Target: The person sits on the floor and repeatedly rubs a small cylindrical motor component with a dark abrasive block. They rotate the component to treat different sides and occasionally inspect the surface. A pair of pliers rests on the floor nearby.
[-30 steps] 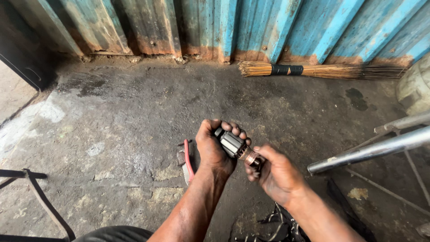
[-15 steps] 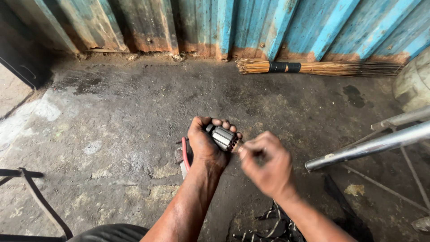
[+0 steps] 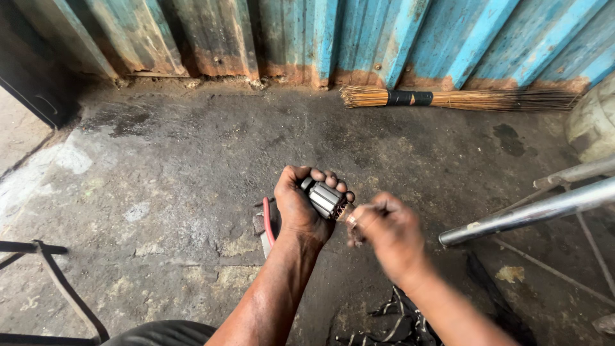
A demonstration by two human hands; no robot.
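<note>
1. The left hand [image 3: 300,208] is clenched around a small ribbed metal cylinder, seemingly a motor armature [image 3: 325,198], held near the middle of the frame above the concrete floor [image 3: 192,166]. Only the fingers grip its far end, so a hard tug could twist it loose and drop it onto the floor.
2. The right hand [image 3: 384,234], just right of centre, is blurred; its fingertips seem pinched at the armature's near end, but I cannot tell whether they grasp a wire or a small part. A slip there could scrape the fingers on the metal edges.
3. A red-handled tool [image 3: 265,225] lies on the floor directly below the left hand, where a falling armature could strike it.
4. Dark scraps [image 3: 400,317] lie at the lower middle of the frame, and a metal tube [image 3: 525,211] juts in from the right; a swinging elbow could knock it.
</note>
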